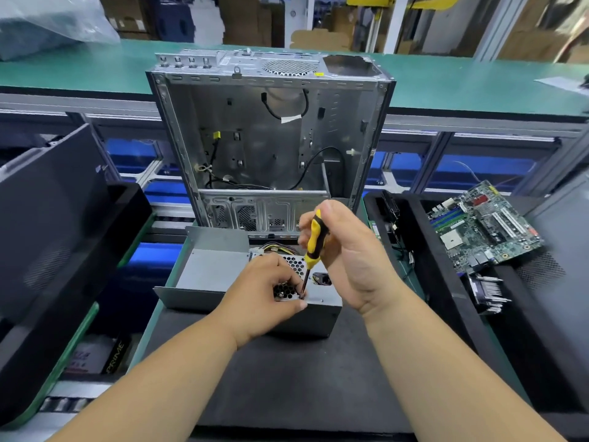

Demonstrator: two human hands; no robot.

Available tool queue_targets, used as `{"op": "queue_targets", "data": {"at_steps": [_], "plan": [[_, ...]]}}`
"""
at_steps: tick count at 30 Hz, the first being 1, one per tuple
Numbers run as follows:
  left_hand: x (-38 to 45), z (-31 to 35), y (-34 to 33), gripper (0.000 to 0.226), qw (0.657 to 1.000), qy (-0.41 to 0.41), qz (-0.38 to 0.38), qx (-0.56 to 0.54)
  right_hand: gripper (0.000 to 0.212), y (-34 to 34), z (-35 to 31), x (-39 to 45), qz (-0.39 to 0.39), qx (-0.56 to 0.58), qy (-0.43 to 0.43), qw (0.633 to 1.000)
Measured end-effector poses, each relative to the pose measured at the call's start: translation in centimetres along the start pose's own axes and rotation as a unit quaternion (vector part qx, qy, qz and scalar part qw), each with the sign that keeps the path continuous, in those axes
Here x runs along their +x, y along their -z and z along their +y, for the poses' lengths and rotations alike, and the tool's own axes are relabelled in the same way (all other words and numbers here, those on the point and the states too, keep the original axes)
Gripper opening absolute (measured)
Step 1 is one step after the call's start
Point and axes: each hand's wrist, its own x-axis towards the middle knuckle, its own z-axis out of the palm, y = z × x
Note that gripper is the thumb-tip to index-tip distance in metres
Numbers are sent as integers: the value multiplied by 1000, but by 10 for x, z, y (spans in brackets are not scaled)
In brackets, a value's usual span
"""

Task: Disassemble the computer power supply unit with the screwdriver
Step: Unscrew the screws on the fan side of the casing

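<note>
A boxy grey sheet-metal power supply unit (255,282) with a honeycomb-perforated top grille sits on a black foam mat (287,378), its long axis running left to right. The right hand (347,253) wraps its fingers round the yellow-and-black handle of a slim screwdriver (314,247), shaft pointing steeply down at the unit's near top edge. The left hand (264,298) pinches at the tip there. Beyond stands an open bare-steel computer case (271,138); a green motherboard (481,224) lies to the right.
</note>
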Motion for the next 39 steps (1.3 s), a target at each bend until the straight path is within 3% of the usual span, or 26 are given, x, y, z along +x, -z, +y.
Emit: {"op": "queue_targets", "data": {"at_steps": [5,11,13,15,18,24,28,39], "plan": [[3,1,4,27,999,15,-28,4,35,0,-1,-2,35,32,-10,999],[6,2,8,19,998,22,-62,15,62,-5,4,-7,49,34,-4,998],[6,4,9,20,997,20,-64,24,58,-9,5,-9,67,68,-1,995],[6,5,9,19,997,19,-65,32,39,-13,7,-13,85,83,13,993],[6,5,9,16,996,16,-69,53,16,-15,10,-19,121,23,36,992],[9,4,10,21,994,3,-77,79,25,-16,8,-24,157,-88,50,982],[11,2,11,23,994,-2,-81,78,17,-13,5,-31,162,-165,96,968],[16,4,12,24,991,-9,-92,99,24,-1,-3,-38,176,-243,130,945]]}}
